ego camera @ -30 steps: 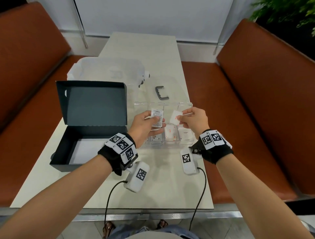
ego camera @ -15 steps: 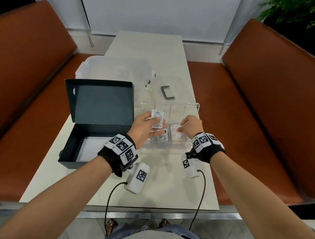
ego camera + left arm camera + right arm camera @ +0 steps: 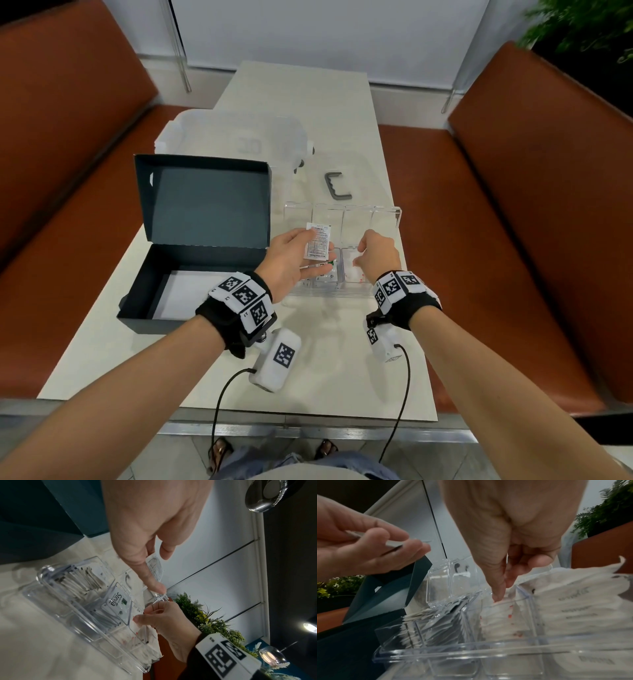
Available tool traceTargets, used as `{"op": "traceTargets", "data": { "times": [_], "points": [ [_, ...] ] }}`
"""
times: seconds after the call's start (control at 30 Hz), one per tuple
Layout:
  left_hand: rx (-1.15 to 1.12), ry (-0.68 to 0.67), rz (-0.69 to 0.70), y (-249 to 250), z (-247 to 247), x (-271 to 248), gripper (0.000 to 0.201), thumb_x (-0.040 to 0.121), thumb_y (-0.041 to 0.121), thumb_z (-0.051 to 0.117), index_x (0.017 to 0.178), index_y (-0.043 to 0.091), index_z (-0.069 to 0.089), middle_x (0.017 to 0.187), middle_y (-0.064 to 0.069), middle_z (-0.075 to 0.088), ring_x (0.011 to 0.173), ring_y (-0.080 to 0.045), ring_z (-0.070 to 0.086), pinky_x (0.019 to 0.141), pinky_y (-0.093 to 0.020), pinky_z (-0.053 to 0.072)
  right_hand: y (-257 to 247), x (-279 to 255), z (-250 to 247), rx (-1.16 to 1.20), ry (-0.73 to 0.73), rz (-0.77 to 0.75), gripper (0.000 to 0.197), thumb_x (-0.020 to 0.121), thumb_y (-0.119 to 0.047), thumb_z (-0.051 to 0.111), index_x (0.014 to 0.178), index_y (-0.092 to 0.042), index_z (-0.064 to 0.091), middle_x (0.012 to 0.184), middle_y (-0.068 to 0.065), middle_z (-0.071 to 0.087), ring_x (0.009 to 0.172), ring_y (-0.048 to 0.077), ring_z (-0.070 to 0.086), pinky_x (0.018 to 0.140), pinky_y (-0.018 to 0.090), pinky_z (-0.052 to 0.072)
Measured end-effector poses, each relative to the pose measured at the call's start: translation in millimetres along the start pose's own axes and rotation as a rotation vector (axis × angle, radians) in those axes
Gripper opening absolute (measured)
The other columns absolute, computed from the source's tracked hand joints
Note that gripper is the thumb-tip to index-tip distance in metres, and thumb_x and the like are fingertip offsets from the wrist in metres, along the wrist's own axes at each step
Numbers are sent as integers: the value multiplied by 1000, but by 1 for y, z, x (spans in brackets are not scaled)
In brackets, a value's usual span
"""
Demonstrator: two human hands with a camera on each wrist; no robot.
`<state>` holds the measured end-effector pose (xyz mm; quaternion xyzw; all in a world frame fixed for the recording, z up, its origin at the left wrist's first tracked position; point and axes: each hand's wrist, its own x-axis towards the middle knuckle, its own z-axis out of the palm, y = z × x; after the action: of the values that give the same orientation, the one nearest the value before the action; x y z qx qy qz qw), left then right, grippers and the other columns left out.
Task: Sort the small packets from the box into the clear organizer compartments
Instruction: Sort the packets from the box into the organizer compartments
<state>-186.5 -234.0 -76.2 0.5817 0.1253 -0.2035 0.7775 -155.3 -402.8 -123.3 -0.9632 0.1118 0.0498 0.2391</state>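
Mid-sort. Right hand [image 3: 376, 255] reaches down into clear organizer [image 3: 394, 219], fingers curled among red-marked packets [image 3: 501, 616] in right-middle compartment; whether still pinching one, cannot tell. Left hand [image 3: 296, 260] clamps printed packet [image 3: 318, 241] above left compartments; box [image 3: 191, 274] far left. Next: seat packet, withdraw. Earlier, right hand held white packet higher, above organizer.

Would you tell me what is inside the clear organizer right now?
The clear organizer holds stacks of small packets: a Stevia packet fronts one compartment, and white packets with red marks fill the one under the right hand. The hands hide part of the near compartments.
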Motion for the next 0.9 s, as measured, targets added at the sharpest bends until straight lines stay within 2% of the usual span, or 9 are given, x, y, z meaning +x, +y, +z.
{"op": "traceTargets", "data": {
  "times": [0.1, 0.2, 0.3, 0.4, 0.63, 0.9],
  "points": [
    [-22, -13, -8, 3, 2, -2, 33, 104, 20, 43, 126, -2, 54, 114, -24, 67, 96, -31, 69, 83, -41, 58, 3, -1, -6, -19, 24, -51, 17, 86, -4, 62, 102, -8, 57, 104, 12, 61, 97, 31, 58, 89, 43, 47],
    [-25, -12, -5, 3, 2, -3, 34, 104, 21, 43, 126, -2, 54, 114, -24, 67, 94, -29, 70, 82, -41, 58, 12, -1, -16, -88, 10, -176, 16, 84, -16, 67, 98, -15, 60, 103, 5, 58, 97, 25, 57, 88, 36, 41],
    [-15, -13, -4, 3, 2, -4, 33, 104, 21, 45, 126, -1, 54, 114, -23, 68, 93, -29, 71, 80, -39, 60, 18, -4, -20, -279, -77, -289, 24, 81, -32, 72, 102, -25, 61, 105, 0, 56, 100, 22, 53, 84, 34, 30],
    [0, -10, -9, 2, 3, -5, 33, 103, 21, 45, 126, 0, 55, 114, -23, 68, 98, -31, 70, 81, -39, 59, 20, -5, -16, -418, -103, -347, 29, 82, -38, 71, 109, -30, 62, 109, -1, 55, 106, 24, 49, 83, 36, 28],
    [7, -19, -1, 3, 4, -7, 33, 104, 21, 44, 126, 0, 55, 113, -22, 68, 91, -28, 71, 79, -38, 60, 18, -1, -8, -509, -100, -367, 36, 83, -40, 70, 117, -28, 62, 116, -1, 58, 111, 25, 47, 89, 39, 30],
    [-8, -9, -2, 3, 3, -8, 31, 103, 21, 45, 124, 1, 56, 111, -21, 69, 90, -27, 72, 78, -39, 60, 16, 0, -2, -498, -80, -342, 28, 86, -33, 67, 111, -23, 58, 112, 0, 62, 110, 25, 50, 92, 41, 32]
  ]
}}
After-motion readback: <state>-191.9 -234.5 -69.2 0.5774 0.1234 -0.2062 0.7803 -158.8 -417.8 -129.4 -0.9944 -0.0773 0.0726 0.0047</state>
